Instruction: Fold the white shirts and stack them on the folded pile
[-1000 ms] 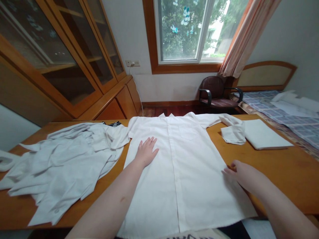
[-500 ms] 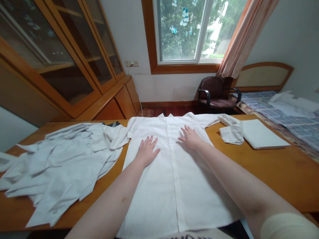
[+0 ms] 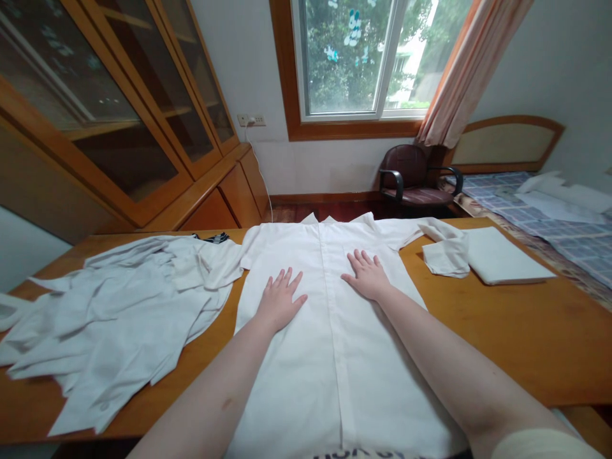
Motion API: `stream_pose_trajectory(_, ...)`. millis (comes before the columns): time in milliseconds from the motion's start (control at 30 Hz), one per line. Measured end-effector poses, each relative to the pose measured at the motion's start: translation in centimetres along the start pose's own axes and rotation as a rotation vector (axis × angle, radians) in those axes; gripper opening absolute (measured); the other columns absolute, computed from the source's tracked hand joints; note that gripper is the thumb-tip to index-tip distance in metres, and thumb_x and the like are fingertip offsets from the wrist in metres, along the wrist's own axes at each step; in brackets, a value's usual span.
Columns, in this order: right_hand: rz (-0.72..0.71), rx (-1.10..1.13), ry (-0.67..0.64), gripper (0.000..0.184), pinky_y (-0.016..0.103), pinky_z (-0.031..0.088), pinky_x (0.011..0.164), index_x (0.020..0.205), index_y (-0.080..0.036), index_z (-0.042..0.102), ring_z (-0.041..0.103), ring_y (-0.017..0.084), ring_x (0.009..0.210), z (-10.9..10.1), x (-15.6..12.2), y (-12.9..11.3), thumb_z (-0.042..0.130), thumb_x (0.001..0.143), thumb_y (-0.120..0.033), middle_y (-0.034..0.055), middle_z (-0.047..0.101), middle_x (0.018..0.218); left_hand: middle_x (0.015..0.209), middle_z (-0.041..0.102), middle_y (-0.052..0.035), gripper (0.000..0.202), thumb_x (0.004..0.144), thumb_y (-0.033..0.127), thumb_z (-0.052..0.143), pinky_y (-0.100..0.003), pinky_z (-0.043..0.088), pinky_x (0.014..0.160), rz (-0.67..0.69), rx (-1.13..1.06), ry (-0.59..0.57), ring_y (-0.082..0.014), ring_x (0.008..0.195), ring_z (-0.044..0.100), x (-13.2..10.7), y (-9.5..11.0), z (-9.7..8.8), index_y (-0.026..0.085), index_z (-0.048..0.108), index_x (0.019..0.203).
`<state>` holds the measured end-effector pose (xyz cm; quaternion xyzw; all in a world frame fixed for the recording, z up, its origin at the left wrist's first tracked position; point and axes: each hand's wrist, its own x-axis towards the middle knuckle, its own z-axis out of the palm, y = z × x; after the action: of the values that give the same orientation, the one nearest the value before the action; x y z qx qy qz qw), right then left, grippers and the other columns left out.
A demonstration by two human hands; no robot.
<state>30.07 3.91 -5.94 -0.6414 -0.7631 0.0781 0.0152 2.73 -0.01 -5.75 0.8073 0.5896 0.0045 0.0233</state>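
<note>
A white button-front shirt lies spread face up on the wooden table, its collar at the far edge. My left hand rests flat on the left half of its front, fingers spread. On the other side of the button strip, my right hand lies palm down on the upper chest with its fingers apart. Neither hand grips the cloth. The shirt's right-side sleeve bends back over the table, while the left-side sleeve reaches the pile of crumpled white shirts.
On the wooden table, a folded white stack sits at the right. A small black striped item shows behind the pile. Beyond are a glass-door cabinet, an armchair and a bed with white cloth on it.
Both hands have slid slightly towards me over the shirt, staying flat. The collar at the far edge stands up a little more, and the shirt's lower hem has shifted nearer me.
</note>
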Motion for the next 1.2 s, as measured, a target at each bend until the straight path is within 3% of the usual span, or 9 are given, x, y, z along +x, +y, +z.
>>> stream_pose_trajectory(567,0.024,0.007,-0.004,0.076,0.048,0.004,0.11,0.147,-0.019,0.02,0.009,0.026,0.14,0.0,-3.6,-0.7,0.023,0.086,-0.065,0.0083,0.015,0.153,0.152,0.02,-0.0069,0.061,0.088,0.05,0.037,-0.046,0.013,0.111,-0.002,-0.028,-0.063,-0.0252,0.14,0.015,-3.3,1.4,-0.3,0.027,0.026,0.144)
stream_pose_trajectory(767,0.043,-0.002,0.014,0.075,0.048,0.004,0.11,0.146,-0.018,0.02,0.009,0.026,0.14,0.5,-4.2,-0.8,0.024,0.087,-0.064,0.0089,0.015,0.153,0.152,0.019,-0.0077,0.064,0.086,0.051,0.038,-0.051,0.016,0.109,-0.034,-0.039,-0.136,-0.0281,0.139,0.016,-3.5,1.8,-0.8,0.026,0.027,0.144)
stream_pose_trajectory(867,0.044,-0.001,0.013,0.075,0.049,0.004,0.109,0.146,-0.019,0.02,0.009,0.027,0.14,0.6,-4.3,-0.9,0.023,0.087,-0.064,0.009,0.015,0.153,0.151,0.024,-0.01,0.067,0.081,0.055,0.044,-0.05,0.03,0.102,-0.057,-0.067,-0.236,-0.0319,0.136,0.025,-2.4,1.9,-2.4,0.026,0.034,0.14)
stream_pose_trajectory(1000,0.05,-0.014,-0.002,0.074,0.05,0.003,0.109,0.146,-0.019,0.02,0.008,0.027,0.14,0.6,-4.2,-1.0,0.024,0.087,-0.063,0.0092,0.014,0.153,0.124,0.057,-0.0147,0.052,0.081,0.055,0.04,-0.044,0.044,0.085,-0.172,-0.055,-0.296,-0.0311,0.107,0.057,0.8,2.9,-4.7,0.022,0.057,0.117)
stream_pose_trajectory(1100,0.05,-0.019,-0.004,0.075,0.05,0.003,0.109,0.147,-0.019,0.02,0.008,0.027,0.14,0.6,-4.1,-0.9,0.026,0.087,-0.063,0.009,0.014,0.153,0.113,0.061,-0.0181,0.05,0.084,0.051,0.038,-0.046,0.042,0.086,-0.298,0.006,-0.168,-0.0318,0.103,0.058,3.5,3.7,-4.4,0.015,0.059,0.11)
stream_pose_trajectory(1200,0.049,-0.01,-0.002,0.075,0.05,0.004,0.109,0.146,-0.019,0.02,0.009,0.027,0.14,0.6,-4.1,-0.8,0.026,0.086,-0.064,0.0086,0.015,0.153,0.139,0.042,-0.0169,0.055,0.086,0.05,0.037,-0.048,0.029,0.102,-0.206,0.013,0.041,-0.0315,0.129,0.037,5.3,3.9,-2.2,0.016,0.049,0.128)
